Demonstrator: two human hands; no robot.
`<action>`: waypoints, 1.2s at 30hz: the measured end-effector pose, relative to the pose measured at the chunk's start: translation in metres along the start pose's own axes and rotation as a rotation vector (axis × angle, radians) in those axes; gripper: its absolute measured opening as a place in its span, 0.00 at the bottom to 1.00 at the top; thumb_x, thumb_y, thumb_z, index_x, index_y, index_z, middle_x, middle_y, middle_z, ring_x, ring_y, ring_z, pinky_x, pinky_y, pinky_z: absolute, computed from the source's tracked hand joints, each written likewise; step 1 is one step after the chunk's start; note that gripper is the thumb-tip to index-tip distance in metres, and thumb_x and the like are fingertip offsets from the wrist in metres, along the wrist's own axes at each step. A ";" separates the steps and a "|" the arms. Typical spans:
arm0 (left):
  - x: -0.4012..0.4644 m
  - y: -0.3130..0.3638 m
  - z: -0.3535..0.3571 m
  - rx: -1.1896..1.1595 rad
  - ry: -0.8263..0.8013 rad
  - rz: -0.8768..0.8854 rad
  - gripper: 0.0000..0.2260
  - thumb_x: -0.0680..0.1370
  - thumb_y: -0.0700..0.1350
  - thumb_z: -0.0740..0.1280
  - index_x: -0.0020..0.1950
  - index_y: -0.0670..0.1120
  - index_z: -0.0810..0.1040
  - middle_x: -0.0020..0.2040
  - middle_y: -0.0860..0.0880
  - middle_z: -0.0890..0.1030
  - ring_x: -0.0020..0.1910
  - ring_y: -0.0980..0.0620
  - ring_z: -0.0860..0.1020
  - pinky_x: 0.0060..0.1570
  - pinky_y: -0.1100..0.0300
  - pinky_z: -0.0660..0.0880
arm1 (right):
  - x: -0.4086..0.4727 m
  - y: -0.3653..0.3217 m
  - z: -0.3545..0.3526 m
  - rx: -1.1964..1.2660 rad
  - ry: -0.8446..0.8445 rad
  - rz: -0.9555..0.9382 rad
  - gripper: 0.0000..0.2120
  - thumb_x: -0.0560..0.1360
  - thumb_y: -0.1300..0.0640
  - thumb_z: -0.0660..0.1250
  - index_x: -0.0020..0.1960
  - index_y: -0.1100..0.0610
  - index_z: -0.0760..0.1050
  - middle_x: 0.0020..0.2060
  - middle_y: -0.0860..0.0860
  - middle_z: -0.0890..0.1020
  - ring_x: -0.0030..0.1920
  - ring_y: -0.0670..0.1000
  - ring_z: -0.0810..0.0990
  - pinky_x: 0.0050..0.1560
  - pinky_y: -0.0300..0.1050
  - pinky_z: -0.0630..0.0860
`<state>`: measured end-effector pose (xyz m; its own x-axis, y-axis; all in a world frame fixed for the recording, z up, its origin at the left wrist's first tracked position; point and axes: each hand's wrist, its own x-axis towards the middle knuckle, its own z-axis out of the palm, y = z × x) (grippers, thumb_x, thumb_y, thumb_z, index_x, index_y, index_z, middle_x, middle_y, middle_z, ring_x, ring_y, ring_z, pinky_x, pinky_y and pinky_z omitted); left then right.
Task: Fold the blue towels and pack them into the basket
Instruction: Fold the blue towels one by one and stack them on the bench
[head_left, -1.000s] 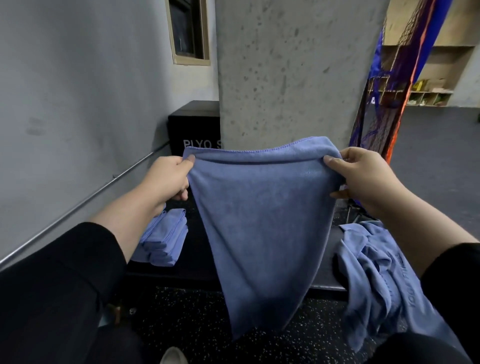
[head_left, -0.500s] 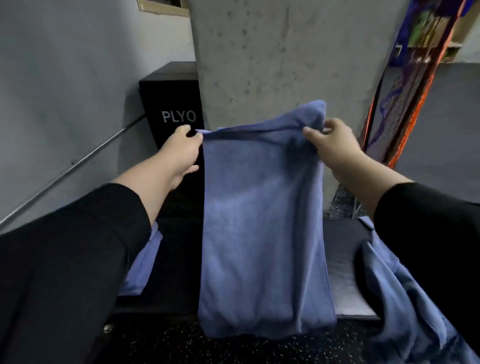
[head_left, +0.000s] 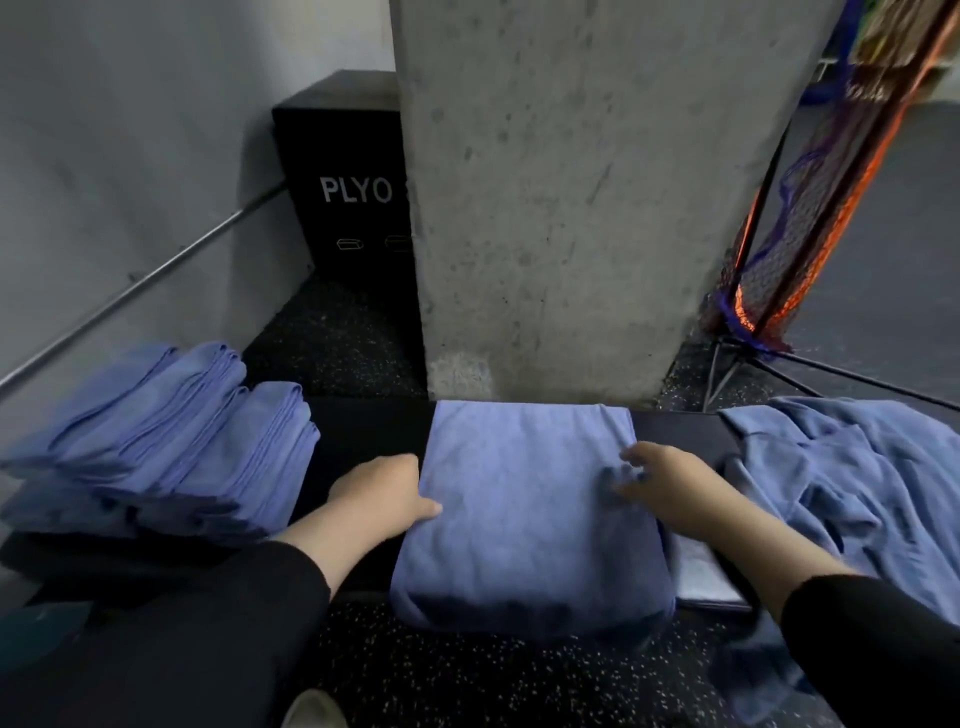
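A folded blue towel (head_left: 524, 499) lies flat on the black bench (head_left: 374, 431), its near end hanging over the front edge. My left hand (head_left: 382, 493) touches its left edge with the thumb on top. Motion-blurred, my right hand (head_left: 665, 483) sits over the towel's right edge with fingers spread. Two stacks of folded blue towels (head_left: 166, 441) rest at the bench's left end. A heap of unfolded blue towels (head_left: 857, 483) lies at the right. No basket is in view.
A concrete pillar (head_left: 582, 182) rises right behind the bench. A black box marked PLYO (head_left: 348, 176) stands at the back left beside a grey wall with a metal rail. An orange and blue net (head_left: 800, 218) leans at the right. Speckled black floor lies below.
The towel, held up in the air by both hands before, now lies flat on the bench. Both hands have come down to its side edges. The camera has tilted downward.
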<state>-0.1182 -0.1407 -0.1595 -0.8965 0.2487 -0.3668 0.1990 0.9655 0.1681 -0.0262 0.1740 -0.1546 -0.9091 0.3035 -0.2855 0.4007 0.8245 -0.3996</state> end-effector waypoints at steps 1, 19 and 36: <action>0.000 0.000 0.003 0.005 0.006 -0.008 0.14 0.75 0.60 0.70 0.48 0.51 0.74 0.46 0.53 0.78 0.43 0.52 0.78 0.41 0.55 0.75 | 0.000 0.005 0.001 -0.034 0.031 0.024 0.24 0.75 0.47 0.72 0.67 0.55 0.74 0.56 0.51 0.81 0.58 0.55 0.80 0.50 0.44 0.72; 0.034 0.006 0.012 -0.404 0.124 -0.016 0.10 0.78 0.46 0.69 0.56 0.50 0.71 0.49 0.50 0.78 0.48 0.48 0.80 0.44 0.53 0.76 | 0.041 0.000 0.018 -0.001 0.091 0.039 0.16 0.74 0.51 0.72 0.58 0.55 0.75 0.53 0.54 0.82 0.56 0.59 0.79 0.50 0.48 0.72; 0.020 -0.027 0.011 0.092 0.220 0.274 0.11 0.79 0.56 0.68 0.58 0.54 0.74 0.51 0.55 0.70 0.47 0.54 0.72 0.41 0.58 0.67 | 0.003 0.017 0.026 -0.254 0.194 -0.513 0.12 0.75 0.42 0.62 0.46 0.49 0.77 0.41 0.45 0.75 0.46 0.53 0.78 0.45 0.52 0.76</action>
<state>-0.1367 -0.1607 -0.1818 -0.8667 0.4860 -0.1125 0.4694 0.8709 0.1459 -0.0196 0.1768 -0.1847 -0.9929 -0.1013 0.0624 -0.1126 0.9697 -0.2169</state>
